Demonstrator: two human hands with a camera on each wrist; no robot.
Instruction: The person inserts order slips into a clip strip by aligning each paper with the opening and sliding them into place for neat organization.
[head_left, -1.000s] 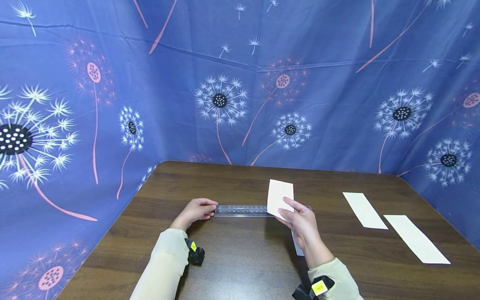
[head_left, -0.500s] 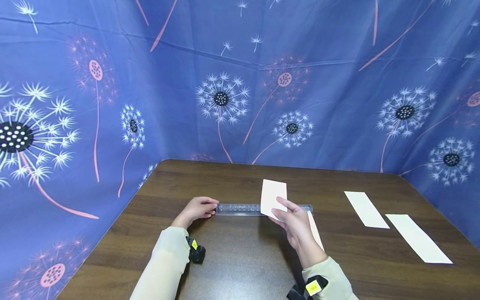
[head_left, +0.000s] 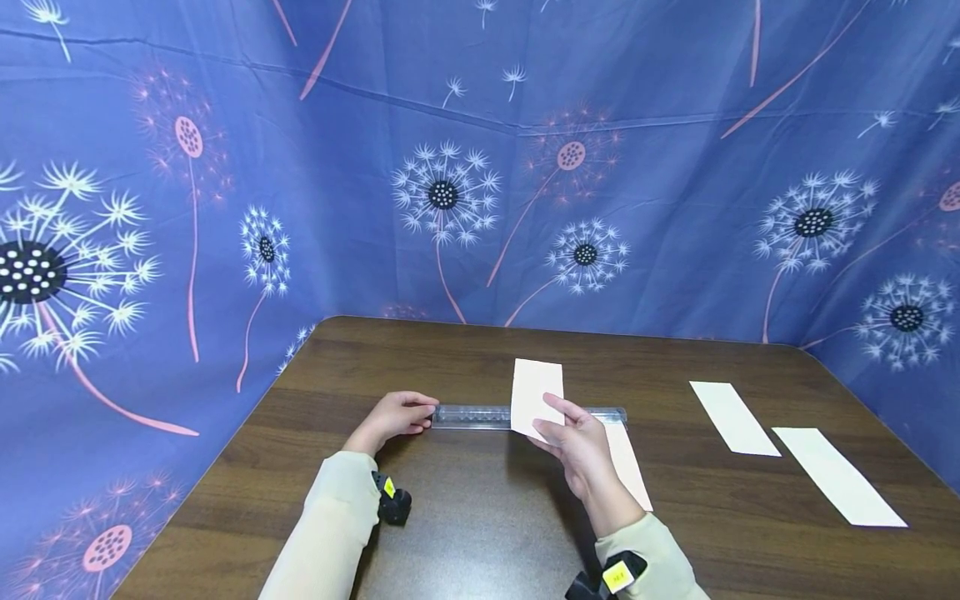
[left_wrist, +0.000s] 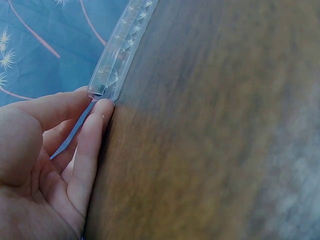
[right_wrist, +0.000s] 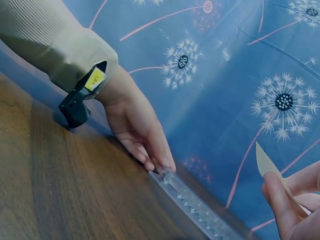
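One card [head_left: 536, 390], pinched in our right hand [head_left: 587, 457], seems mid-positioning, likely needing steady alignment; our left hand [head_left: 392, 422] clamps the clear strip [head_left: 472, 417] at nine o'clock.

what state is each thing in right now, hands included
left hand: gripping one end of the clear plastic strip
right hand: pinching the held card
clear plastic strip: lying across the table, partly hidden
held card: off the table, tilted up
covered card: on the table, partly hidden
farther card: lying flat
nearer card: lying flat
curtain: hanging, creased
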